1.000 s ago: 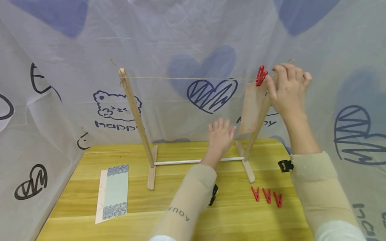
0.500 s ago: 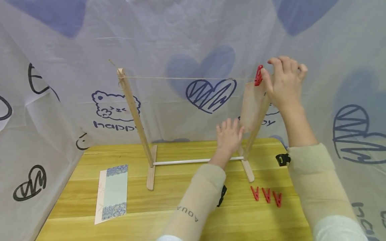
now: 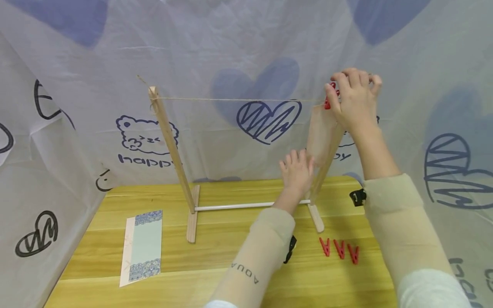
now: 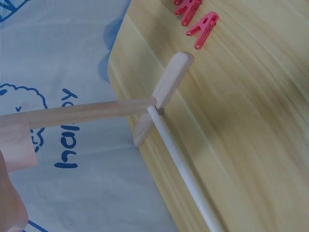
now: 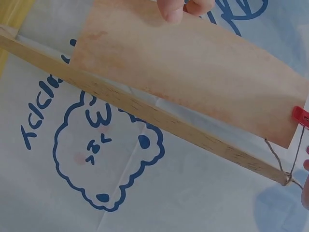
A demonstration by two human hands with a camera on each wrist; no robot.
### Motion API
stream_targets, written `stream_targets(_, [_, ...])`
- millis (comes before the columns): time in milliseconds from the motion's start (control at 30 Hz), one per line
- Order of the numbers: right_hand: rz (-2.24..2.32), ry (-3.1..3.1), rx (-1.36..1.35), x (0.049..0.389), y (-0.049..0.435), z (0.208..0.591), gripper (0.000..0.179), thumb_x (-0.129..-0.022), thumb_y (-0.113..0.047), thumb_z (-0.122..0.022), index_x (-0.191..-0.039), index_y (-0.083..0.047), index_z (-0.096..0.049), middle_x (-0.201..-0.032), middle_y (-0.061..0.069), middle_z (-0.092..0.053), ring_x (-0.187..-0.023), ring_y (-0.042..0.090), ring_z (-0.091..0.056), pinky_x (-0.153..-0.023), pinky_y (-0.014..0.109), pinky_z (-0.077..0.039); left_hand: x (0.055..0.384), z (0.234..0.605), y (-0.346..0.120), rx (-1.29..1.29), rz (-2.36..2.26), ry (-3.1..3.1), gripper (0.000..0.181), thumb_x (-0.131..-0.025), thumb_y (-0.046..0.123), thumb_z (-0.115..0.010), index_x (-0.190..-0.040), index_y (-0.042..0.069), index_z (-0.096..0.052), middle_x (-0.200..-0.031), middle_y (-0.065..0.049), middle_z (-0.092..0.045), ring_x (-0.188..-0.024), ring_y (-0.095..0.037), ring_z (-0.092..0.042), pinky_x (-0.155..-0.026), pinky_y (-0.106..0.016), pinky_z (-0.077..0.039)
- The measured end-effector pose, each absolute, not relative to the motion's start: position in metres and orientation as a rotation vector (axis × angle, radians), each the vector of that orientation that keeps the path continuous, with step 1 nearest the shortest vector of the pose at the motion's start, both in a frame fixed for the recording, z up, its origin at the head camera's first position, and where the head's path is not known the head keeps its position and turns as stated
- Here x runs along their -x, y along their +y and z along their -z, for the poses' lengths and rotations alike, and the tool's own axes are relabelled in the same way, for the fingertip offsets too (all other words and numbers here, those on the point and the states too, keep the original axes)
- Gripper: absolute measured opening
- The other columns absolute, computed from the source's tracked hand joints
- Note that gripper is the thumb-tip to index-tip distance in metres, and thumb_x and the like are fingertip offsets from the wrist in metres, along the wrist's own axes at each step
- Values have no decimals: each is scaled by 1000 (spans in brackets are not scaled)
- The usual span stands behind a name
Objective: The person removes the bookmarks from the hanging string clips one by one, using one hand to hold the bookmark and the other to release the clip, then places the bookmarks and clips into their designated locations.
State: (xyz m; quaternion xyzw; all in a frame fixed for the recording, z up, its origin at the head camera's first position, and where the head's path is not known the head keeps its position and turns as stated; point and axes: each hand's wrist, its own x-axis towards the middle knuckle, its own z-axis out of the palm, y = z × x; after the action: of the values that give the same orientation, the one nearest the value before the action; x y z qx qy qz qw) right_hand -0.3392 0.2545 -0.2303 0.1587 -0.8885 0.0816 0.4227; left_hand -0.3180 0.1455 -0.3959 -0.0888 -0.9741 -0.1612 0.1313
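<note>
In the head view, a tan sheet of paper (image 3: pixel 319 134) hangs at the right end of a string (image 3: pixel 231 100), held by a red clothespin (image 3: pixel 327 102). My right hand (image 3: pixel 356 100) is beside the clothespin, thumb and bent fingers around its upper end, fingers spread; whether they press it is unclear. Lower down, my left hand (image 3: pixel 296 173) is raised at the sheet's lower left edge, fingers fairly straight. The right wrist view shows fingertips (image 5: pixel 171 9) overlapping the sheet's edge, and the red clothespin (image 5: pixel 300 115) clipped at its top.
The string joins two wooden posts (image 3: pixel 171 145) of a stand with a white crossbar (image 3: pixel 231 206). Several red clothespins, one of them a loose clothespin (image 3: pixel 340 249), lie on the yellow table (image 3: pixel 223 256). Two overlapping sheets, including a blue-patterned sheet (image 3: pixel 146 244), lie at the left.
My right hand has moved left, from beside the clothespin to around its upper end. My left hand has moved right, to the hanging sheet's lower edge.
</note>
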Motion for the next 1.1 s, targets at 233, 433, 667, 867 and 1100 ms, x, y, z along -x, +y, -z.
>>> stream_targets(233, [-187, -2281, -378, 340, 256, 228, 39, -98, -38, -33, -110, -6, -51, -120, 16, -43, -111, 34, -33, -93, 50, -9, 317, 395, 148, 184, 625, -2842, 45, -98, 47, -16, -128, 20, -37, -120, -1, -41, -111, -17, -37, -93, -36, -28])
stream_targets(433, [-169, -2242, -423, 342, 258, 228, 42, -96, -42, -39, -103, -3, -50, -116, 17, -44, -107, 35, -35, -93, 50, -10, 316, 395, 148, 195, 709, -2808, 36, -99, 42, -20, -120, 20, -40, -116, 0, -42, -108, -17, -38, -91, -36, -28])
stream_targets(667, [-169, -2184, -491, 345, 260, 231, 66, -87, -62, -25, -100, -2, -50, -112, 19, -46, -103, 37, -36, -92, 51, -10, 315, 395, 150, 194, 764, -2755, 26, -100, 35, -25, -111, 20, -43, -110, 2, -44, -104, -16, -39, -89, -34, -27])
stream_targets(867, [-175, -2086, -543, 349, 261, 234, 68, -84, -64, -26, -96, -2, -51, -105, 19, -47, -96, 37, -37, -90, 51, -13, 316, 396, 150, 199, 806, -2717, 23, -99, 33, -28, -106, 20, -45, -104, 2, -43, -99, -16, -39, -87, -33, -26])
stream_targets(1100, [-209, -1995, -592, 353, 262, 237, 65, -82, -63, -31, -90, -2, -51, -99, 19, -48, -91, 36, -37, -88, 50, -15, 317, 399, 149, 222, 827, -2711, 24, -100, 33, -26, -105, 20, -45, -103, 2, -41, -97, -16, -38, -87, -34, -25])
